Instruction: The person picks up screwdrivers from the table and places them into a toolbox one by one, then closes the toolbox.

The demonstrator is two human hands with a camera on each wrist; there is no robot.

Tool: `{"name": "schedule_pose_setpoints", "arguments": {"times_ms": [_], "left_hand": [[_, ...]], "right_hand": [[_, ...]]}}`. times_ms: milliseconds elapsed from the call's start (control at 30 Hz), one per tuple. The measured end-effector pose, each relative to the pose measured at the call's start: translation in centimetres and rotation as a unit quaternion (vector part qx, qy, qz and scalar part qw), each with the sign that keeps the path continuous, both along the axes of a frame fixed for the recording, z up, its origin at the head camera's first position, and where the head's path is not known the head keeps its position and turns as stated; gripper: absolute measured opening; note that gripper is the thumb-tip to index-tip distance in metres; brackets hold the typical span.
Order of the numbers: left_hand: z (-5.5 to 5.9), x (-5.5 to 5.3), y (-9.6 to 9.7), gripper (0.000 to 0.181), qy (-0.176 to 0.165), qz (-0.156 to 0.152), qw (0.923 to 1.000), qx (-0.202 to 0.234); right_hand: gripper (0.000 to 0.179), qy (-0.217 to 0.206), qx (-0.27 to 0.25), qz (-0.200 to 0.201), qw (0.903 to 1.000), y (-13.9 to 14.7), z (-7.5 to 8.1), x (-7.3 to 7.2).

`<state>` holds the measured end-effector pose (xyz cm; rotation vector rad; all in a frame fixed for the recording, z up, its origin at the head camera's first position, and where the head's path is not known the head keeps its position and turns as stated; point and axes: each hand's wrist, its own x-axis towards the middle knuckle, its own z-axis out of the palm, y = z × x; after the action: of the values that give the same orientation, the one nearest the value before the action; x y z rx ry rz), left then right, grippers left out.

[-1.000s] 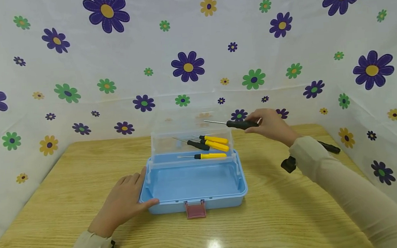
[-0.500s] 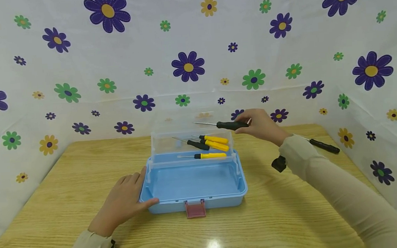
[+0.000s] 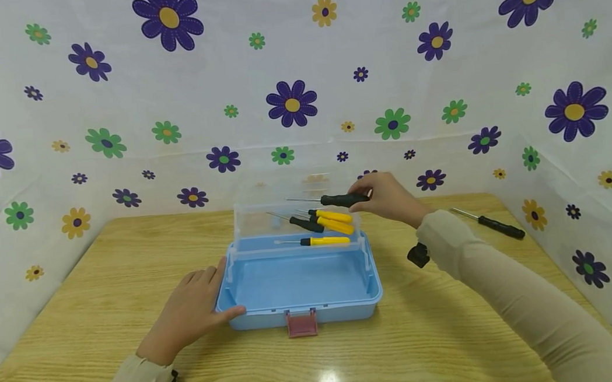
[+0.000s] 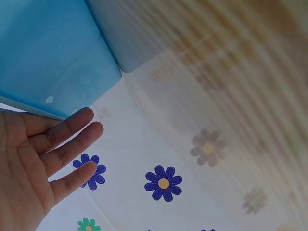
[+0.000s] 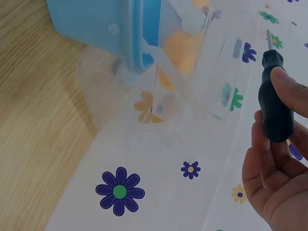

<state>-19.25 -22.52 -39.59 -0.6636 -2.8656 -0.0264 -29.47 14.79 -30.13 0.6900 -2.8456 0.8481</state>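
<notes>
My right hand [image 3: 387, 197] pinches the handle of a black screwdriver [image 3: 344, 200] above the clear tray [image 3: 245, 224] of a blue toolbox [image 3: 350, 311]; its shaft points left. In the right wrist view the thumb presses on the black handle [image 5: 276, 110]. Inside the tray lie yellow screwdrivers [image 3: 327, 240] and a black-handled screwdriver [image 3: 307, 223]. My left hand [image 3: 192, 309] rests on the box's left side, the thumb over the front left corner. In the left wrist view, several fingers [image 4: 72, 139] extend beside the blue wall.
Another black screwdriver [image 3: 500, 226] lies on the wooden table [image 3: 441, 334] to the right. A pink latch [image 3: 302, 324] hangs at the box front. The transparent lid stands raised behind the tray. A flowered cloth [image 3: 199, 86] surrounds the table's back and sides.
My right hand has moved left with the black screwdriver, bringing it over the tray, and slightly lower at the end. The screwdriver on the right has come into full view. The left hand stays put.
</notes>
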Motion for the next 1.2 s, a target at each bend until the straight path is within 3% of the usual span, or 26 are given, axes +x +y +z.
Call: {"name": "schedule_pose_setpoints", "arguments": {"times_ms": [300,733,1200], "left_hand": [[0.1,0.1,0.1,0.101,-0.004,0.001,1.0000,0.004],[0.1,0.1,0.1,0.100,0.006,0.000,1.0000,0.003],[0.2,0.1,0.2,0.100,0.002,0.001,1.0000,0.007]], "right_hand": [[0.030,0.004,0.005,0.025,0.9997,-0.9,-0.5,-0.1],[0.030,-0.040,0.008,0.025,0.9989,-2.0,-1.3,0.1],[0.032,-0.050,0.011,0.035,0.9981,-2.6,-2.2,0.2]]}}
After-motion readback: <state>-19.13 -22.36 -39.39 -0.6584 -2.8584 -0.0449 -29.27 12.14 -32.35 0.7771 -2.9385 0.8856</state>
